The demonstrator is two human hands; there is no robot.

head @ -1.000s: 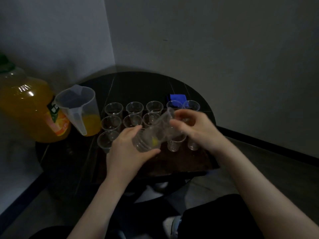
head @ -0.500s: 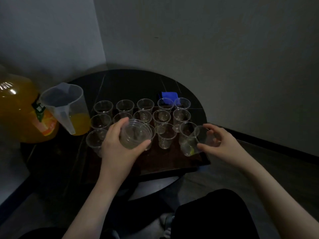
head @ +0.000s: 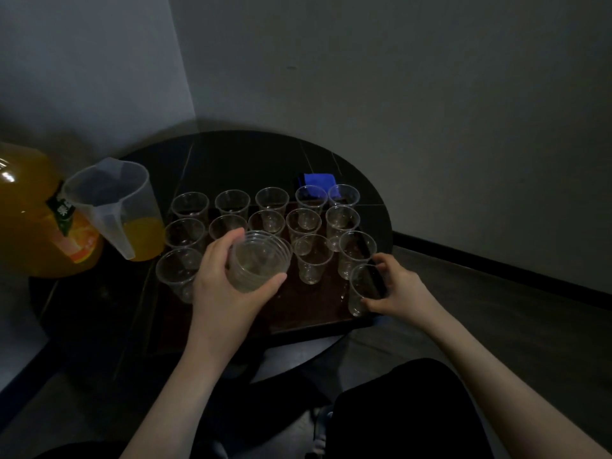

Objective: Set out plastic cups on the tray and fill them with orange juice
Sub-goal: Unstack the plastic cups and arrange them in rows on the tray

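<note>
Cups of thin clear plastic stand in rows on the dark tray, which sits on the round black table; all look empty. The right hand curls around a single cup at the tray's near right corner, upright and apparently just meeting the tray floor, beside the cup behind it. The left hand grasps a nested stack of cups held above the tray's near middle, mouth tilted toward the camera. Near the table's left edge a translucent pitcher holds a little orange juice, with a big juice bottle further left. A blue object lies behind the far right corner of the tray. These cups should be very light, flexible and easily dented or tipped, so a soft grip around the mid wall, just under the rim, seems best; squeezing hard would likely buckle them. Nested cups may cling together, so peeling one off by its rim probably needs a steady hold on the stack.
</note>
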